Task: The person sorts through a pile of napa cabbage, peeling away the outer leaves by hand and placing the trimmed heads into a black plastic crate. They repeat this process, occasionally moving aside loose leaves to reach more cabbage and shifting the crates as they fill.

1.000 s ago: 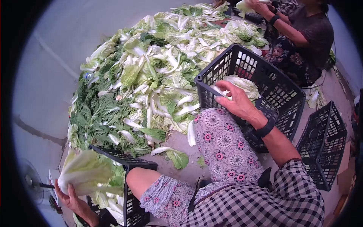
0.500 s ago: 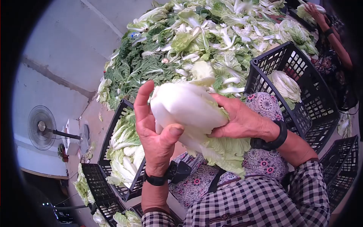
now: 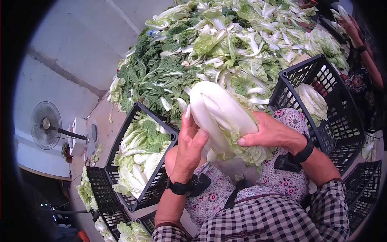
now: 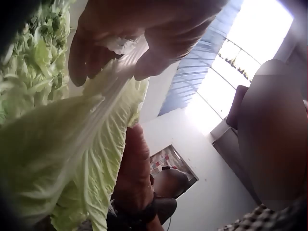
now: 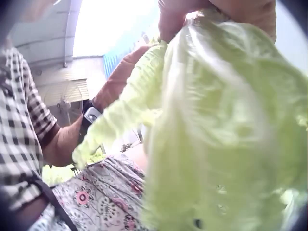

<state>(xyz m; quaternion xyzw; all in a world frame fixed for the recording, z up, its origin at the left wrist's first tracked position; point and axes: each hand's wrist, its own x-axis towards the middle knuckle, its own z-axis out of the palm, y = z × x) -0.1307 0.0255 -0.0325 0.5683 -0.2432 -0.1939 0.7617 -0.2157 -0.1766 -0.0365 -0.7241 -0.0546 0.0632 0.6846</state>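
Observation:
A napa cabbage (image 3: pixel 219 115) with a thick white base is held up over the lap, its leafy end toward the body. My right hand (image 3: pixel 272 133) grips it from the right, thumb across the leaves. My left hand (image 3: pixel 188 151) is at its left side, fingers pointing up. In the left wrist view, the left thumb and fingers pinch the white rib of a cabbage leaf (image 4: pixel 96 134), whose pale green blade spreads below. Loose green leaves (image 5: pixel 216 125) fill much of the right wrist view, below the right hand.
A heap of cabbage leaves (image 3: pixel 209 52) covers the floor ahead. At left stands a black crate (image 3: pixel 137 107) of cabbages; at right, another crate (image 3: pixel 342 121) holds one cabbage (image 3: pixel 312 101). A fan (image 3: pixel 46 125) stands far left. Another person (image 3: pixel 363 68) works at upper right.
The left hand came from the left crate with the cabbage to the lap, where both hands met on it. The right hand left the right crate. The cabbage's base has since swung upward.

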